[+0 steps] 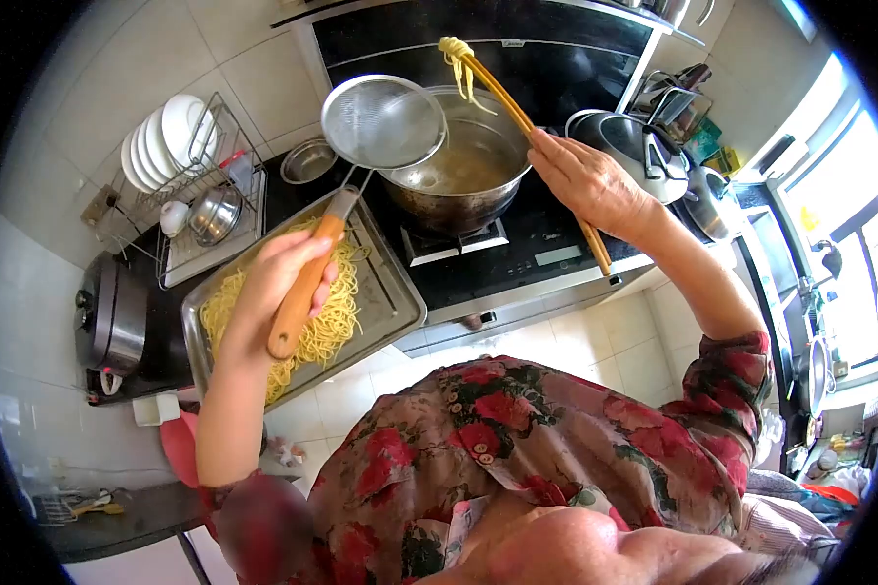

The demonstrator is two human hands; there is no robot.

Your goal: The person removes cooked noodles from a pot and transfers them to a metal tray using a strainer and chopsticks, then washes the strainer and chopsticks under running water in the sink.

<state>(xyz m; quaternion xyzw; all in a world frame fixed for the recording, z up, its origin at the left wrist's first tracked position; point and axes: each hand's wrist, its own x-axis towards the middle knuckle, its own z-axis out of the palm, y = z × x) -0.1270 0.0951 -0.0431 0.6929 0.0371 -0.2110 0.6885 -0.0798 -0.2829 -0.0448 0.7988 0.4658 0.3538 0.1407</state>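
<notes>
My left hand (281, 283) is wrapped round the wooden handle of a mesh strainer (383, 123), whose basket hangs over the left rim of a steel pot (449, 207). Cloudy liquid (468, 166) stands in the pot on the stove. In my right hand (585, 180) is a pair of long chopsticks (502, 95), raised above the pot. A small clump of noodles (457, 60) is caught at their tips, with strands dangling. Beneath my left hand lies a metal tray (385, 278) with a heap of yellow noodles (327, 327).
A wire dish rack (226, 136) with white plates (180, 135) stands at the left. A small steel bowl (308, 161) sits beside the pot. To the right are a lidded wok (619, 146) and another lidded pot (714, 203). A dark cooker (117, 312) stands far left.
</notes>
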